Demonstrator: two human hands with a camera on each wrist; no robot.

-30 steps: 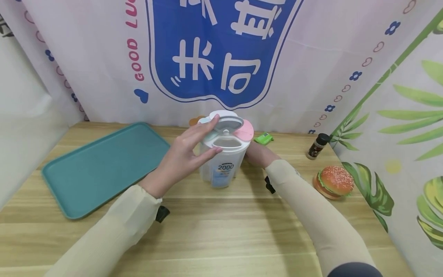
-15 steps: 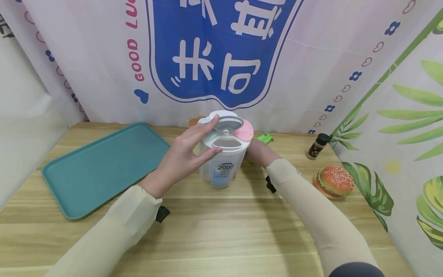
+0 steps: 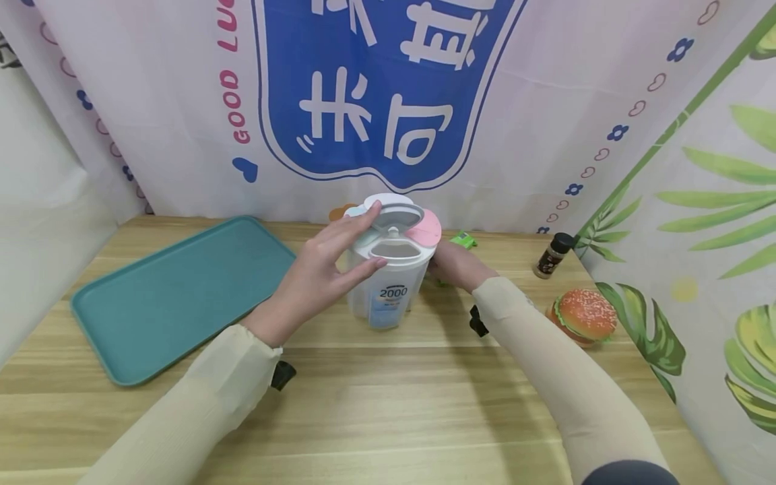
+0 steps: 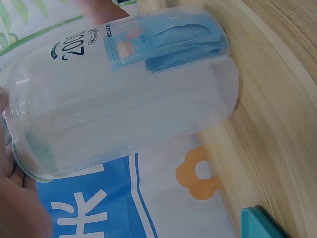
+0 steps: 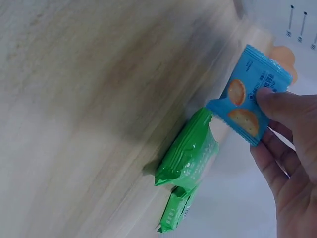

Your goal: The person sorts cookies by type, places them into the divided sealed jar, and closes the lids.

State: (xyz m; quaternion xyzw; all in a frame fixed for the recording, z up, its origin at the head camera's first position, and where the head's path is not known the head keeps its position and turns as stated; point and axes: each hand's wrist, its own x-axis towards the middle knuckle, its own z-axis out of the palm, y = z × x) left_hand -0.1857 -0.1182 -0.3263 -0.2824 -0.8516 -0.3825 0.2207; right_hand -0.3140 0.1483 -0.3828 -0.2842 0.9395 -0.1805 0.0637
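While left hand (image 3: 315,273) rests, fingers spread, atop the clear canister (image 3: 391,269) mid-frame and right hand (image 5: 297,161) pinches a blue biscuit packet (image 5: 245,99) upper right in the right-wrist view, a light, steady grip seems best to avoid crushing it or nudging the adjacent green packet (image 5: 190,148).

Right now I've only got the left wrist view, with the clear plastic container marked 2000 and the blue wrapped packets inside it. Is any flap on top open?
Observer: Yes, the head view shows one oval flap with a grey underside standing raised on top of the container.
Operator: What's the right hand holding?
Observer: The right hand pinches a small blue plastic packet with biscuits printed on it.
Operator: Anything lying near that packet?
Observer: Two shiny green plastic packets lie on the wooden table.
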